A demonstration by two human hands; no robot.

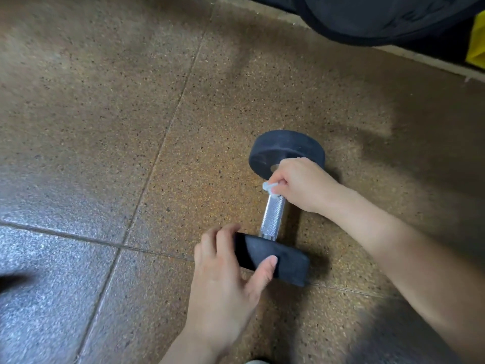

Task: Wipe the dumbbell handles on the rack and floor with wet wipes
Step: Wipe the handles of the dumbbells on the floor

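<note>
Your dumbbell [284, 149] is lying on the speckled rubber floor [105, 101], right of centre in the frame, with one black head toward the top and the other toward the bottom. Your right hand [301, 185] has its fingers curled tight round the wet wipe [270, 189], clamping it onto the knurled handle [273, 216] right up against the far head [301, 143]. Your left hand [225, 279] is gripping the near head [286, 261], fingers hooked over its left edge and thumb [265, 269] pressed on the face nearest you.

Most of the chrome below the wipe looks bare, so I'd guess the stroke is only at its start. A few tips:

- Drag the wipe down the full length to the near collar, not just the middle.
- Twist your wrist as you go, since knurling traps grime in the grooves.
- Use that left hand to roll the dumbbell a bit so the underside gets wiped too.
- The wipe looks bunched up, so spreading it would cover more metal.
</note>
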